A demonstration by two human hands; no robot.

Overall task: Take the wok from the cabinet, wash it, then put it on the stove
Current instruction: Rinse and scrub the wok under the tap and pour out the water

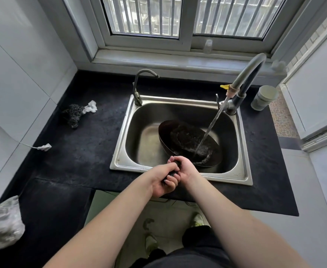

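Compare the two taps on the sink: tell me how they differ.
The small tap stands at the back left corner of the sink and runs dry; the large tap stands at the back right, and water pours from it into the wok. The small tap is thin and low; the large tap is thick and arches higher. Only the large tap carries a yellow-handled fitting. Both are grey metal goosenecks.

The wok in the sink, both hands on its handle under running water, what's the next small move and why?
Probably tilt and swirl the wok: water is pooling inside, and the left hand and right hand both hold its handle, with the steel scrubber lying unused.
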